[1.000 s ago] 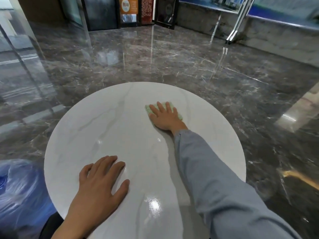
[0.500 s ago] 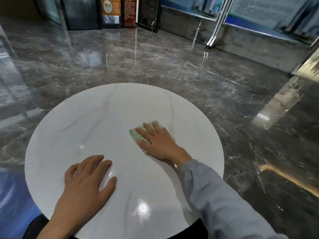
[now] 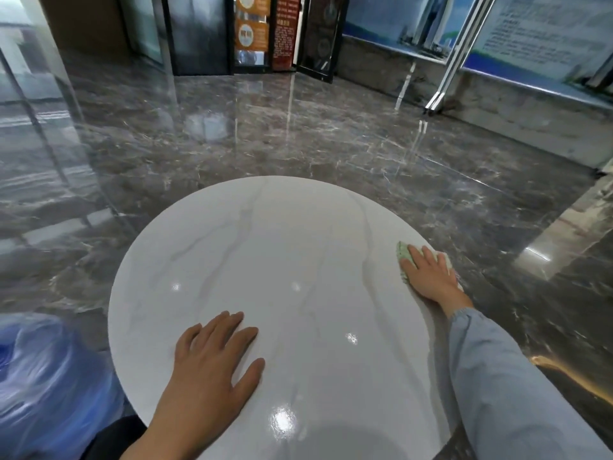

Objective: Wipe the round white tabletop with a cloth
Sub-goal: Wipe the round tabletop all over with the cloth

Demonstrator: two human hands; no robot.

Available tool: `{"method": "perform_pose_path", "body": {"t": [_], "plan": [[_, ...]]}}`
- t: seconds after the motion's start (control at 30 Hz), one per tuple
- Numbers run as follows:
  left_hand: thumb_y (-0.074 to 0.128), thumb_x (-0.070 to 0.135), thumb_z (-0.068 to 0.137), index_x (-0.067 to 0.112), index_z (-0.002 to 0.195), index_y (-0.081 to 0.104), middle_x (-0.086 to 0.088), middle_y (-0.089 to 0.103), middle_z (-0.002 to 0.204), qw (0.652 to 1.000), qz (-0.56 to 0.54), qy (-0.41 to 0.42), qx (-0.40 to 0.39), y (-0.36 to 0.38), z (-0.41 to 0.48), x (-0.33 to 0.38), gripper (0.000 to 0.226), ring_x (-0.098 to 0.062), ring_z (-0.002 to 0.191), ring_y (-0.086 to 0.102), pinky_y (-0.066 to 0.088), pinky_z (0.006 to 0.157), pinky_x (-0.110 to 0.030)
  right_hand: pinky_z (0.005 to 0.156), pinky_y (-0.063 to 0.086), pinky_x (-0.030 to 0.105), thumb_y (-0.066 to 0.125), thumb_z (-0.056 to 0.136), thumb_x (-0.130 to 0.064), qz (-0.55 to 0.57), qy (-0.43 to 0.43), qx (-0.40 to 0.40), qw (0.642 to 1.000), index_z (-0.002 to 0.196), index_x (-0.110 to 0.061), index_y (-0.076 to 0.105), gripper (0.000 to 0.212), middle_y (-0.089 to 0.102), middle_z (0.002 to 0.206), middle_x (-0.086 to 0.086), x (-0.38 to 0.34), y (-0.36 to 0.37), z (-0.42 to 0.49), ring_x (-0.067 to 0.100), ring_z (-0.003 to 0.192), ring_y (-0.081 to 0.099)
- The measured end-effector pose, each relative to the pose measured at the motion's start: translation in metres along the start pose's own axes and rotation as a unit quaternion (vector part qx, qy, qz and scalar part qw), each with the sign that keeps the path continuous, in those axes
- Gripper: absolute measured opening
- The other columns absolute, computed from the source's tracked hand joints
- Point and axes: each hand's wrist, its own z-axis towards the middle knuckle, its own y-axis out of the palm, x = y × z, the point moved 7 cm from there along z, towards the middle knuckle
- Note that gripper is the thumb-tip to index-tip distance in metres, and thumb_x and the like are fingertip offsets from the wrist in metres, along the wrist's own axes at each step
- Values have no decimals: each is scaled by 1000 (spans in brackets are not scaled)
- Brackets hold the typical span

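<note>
The round white tabletop [image 3: 265, 260], glossy with faint grey veins, fills the lower middle of the head view. A small pale green cloth [image 3: 404, 257] lies at its right edge. My right hand [image 3: 429, 277] presses flat on the cloth with straight fingers, covering most of it. A light blue sleeve runs from that hand to the lower right corner. My left hand [image 3: 212, 356] rests flat on the near left part of the tabletop, fingers spread, holding nothing.
Dark polished marble floor [image 3: 298, 134] surrounds the table. A blue plastic bag [image 3: 43, 376] sits low at the left. Black-framed glass doors [image 3: 199, 34] and a poster stand are at the back, a stone ledge with display boards at the right.
My right hand has slid the cloth from the far middle of the tabletop, through the centre, out to the right edge. My left hand stays planted.
</note>
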Motion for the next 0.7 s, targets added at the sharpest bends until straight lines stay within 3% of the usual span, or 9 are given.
{"method": "perform_pose_path", "body": {"t": [0.13,0.2,0.43,0.6,0.7], "plan": [[50,50,94,29,113,73,7,66,125,1000,11,17,17,-23,14,-25,36,-18,114,64,51,94,-34,124,2,56,19,102,-63,-17,15,0,1000,161,-50,7,61,-2,173,-10,-12,-6,26,30,159,-5],[52,45,94,27,108,73,8,66,115,999,27,21,32,-37,25,-43,31,-20,106,65,53,85,-36,124,-1,57,18,102,-62,-13,4,-3,1000,160,-51,7,61,-3,173,-9,-38,-3,37,30,158,-7],[53,50,97,35,122,71,14,62,130,999,8,9,46,-40,22,-78,34,-12,121,56,34,106,-30,124,-8,57,16,103,-61,-4,-152,-35,988,161,-50,6,60,-6,173,-9,-248,31,41,29,158,-12],[57,52,95,37,122,72,16,63,132,999,-9,-1,43,-42,24,-80,34,-9,123,57,36,106,-32,122,-12,59,17,105,-57,-50,-369,-72,925,162,-49,6,58,-8,173,-7,-444,89,-50,31,157,-17],[58,52,96,37,123,72,16,63,133,999,-10,-1,35,-42,23,-81,34,-12,123,59,37,106,-33,121,-14,59,18,104,-59,-71,-472,-100,873,161,-50,7,59,-9,173,-8,-505,120,-116,29,156,-20]]}}
